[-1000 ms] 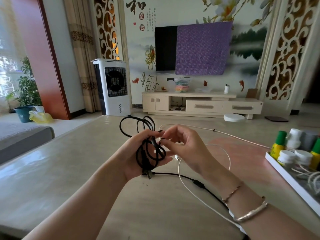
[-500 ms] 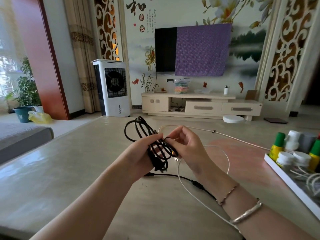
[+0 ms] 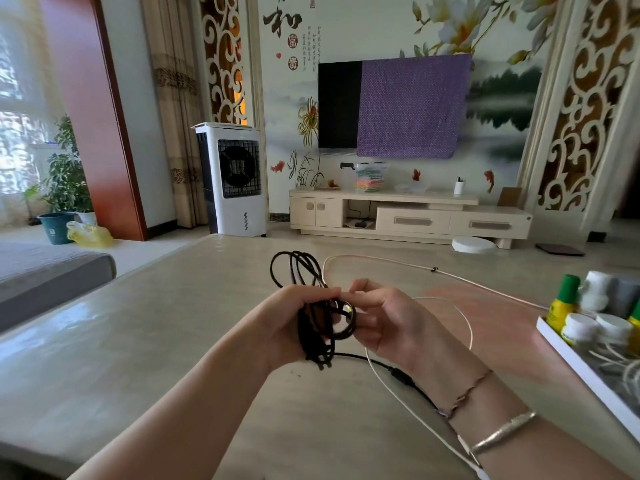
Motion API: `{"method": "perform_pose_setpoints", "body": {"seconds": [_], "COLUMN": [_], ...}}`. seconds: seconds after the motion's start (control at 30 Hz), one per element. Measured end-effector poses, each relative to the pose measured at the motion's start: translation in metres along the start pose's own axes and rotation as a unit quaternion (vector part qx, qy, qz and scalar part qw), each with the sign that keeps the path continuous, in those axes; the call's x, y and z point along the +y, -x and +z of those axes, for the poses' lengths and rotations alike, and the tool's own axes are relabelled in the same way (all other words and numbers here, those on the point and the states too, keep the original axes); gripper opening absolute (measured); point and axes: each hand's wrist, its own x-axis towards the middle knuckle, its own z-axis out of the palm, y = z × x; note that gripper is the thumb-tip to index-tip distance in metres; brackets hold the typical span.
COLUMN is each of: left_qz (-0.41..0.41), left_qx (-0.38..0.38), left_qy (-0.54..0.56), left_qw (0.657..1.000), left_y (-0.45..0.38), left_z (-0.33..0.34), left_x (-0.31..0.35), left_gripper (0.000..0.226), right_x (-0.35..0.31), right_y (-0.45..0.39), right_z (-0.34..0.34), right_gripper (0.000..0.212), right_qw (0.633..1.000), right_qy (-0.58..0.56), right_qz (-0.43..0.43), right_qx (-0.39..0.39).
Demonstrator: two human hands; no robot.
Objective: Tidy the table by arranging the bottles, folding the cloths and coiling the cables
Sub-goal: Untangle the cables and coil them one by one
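1. Bright daylight enters from the window (image 3: 17, 133) at far left, which is blown out to near white
2. The glossy table (image 3: 138, 341) carries pale glare patches along its left side
3. Shadows are soft; a faint one lies under the left hand (image 3: 294, 323) and the right hand (image 3: 391, 320)
4. Wide-angle distortion bends the pillars and curtain at both edges
5. The bottles (image 3: 588, 306) at right look soft and slightly smeared, while the middle stays fairly sharp
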Motion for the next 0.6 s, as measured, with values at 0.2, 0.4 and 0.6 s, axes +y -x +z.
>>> {"method": "perform_pose_setpoints", "body": {"seconds": [0.2,0.4,0.6], "left_qz": [0.047,0.024,0.032], "left_qx": [-0.010,-0.033,0.009], "left_qy": [0.136,0.190,0.201], "left_qw": [0.989,0.981,0.979], "left_y": [-0.003,-0.001,-0.004], "left_z": [0.001,0.004,0.000], "left_x": [0.003,0.002,0.001], "left_gripper": [0.017,0.015,0.023], "right_x": [-0.002,-0.003,-0.016], "right_y": [0.004,0.005,0.005], "right_z": [0.002,-0.004,-0.015], "right_gripper": [0.017,0.016,0.015], "right_qw": [0.994,0.974,0.989], "right_qy": [0.014,-0.173,0.067], "right_qz": [-0.076,-0.004,-0.024], "right_qx": [-0.076,-0.146,-0.127]}}
